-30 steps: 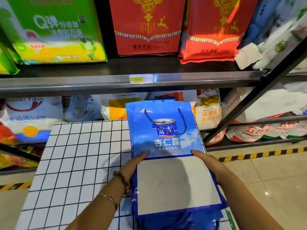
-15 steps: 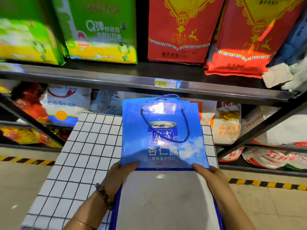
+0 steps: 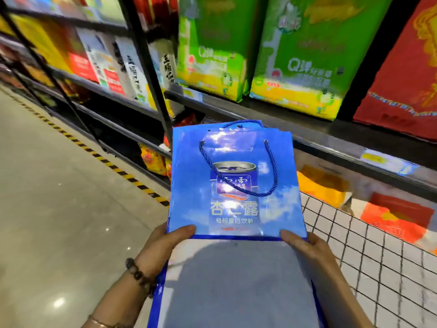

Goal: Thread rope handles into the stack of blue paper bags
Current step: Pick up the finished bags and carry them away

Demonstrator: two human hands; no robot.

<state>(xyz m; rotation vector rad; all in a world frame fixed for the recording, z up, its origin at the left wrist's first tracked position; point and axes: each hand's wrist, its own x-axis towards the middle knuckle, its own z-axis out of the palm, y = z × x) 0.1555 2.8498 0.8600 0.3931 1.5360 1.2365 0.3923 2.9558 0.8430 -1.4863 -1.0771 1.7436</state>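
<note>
Risk: the stack of bags point(image 3: 236, 162) is flat, glossy and loosely squared, with edges of lower bags fanning out at its far right corner. It hangs mostly over the floor point(image 3: 59, 209), with the tiled bench point(image 3: 378, 268) under only its right side. If either grip eases or the stack tips forward, the slick sheets could slide apart and spill to the floor. The rope handle point(image 3: 257, 194) lies loose on the top bag and could snag on the shelf point(image 3: 331, 138) edge close ahead. Left hand point(image 3: 165, 245), bracelet point(image 3: 139, 275) at the wrist: the thumb lies on top of the blue panel near its lower left corner, pressing down. The fingers go under the stack and are hidden, so I judge a pinch through the full thickness. Right hand point(image 3: 307, 252): same arrangement at the lower right corner, thumb on top, fingers out of sight beneath. Both hands are closed around the stack, neither spread wide. How tight each grip is cannot be told.
</note>
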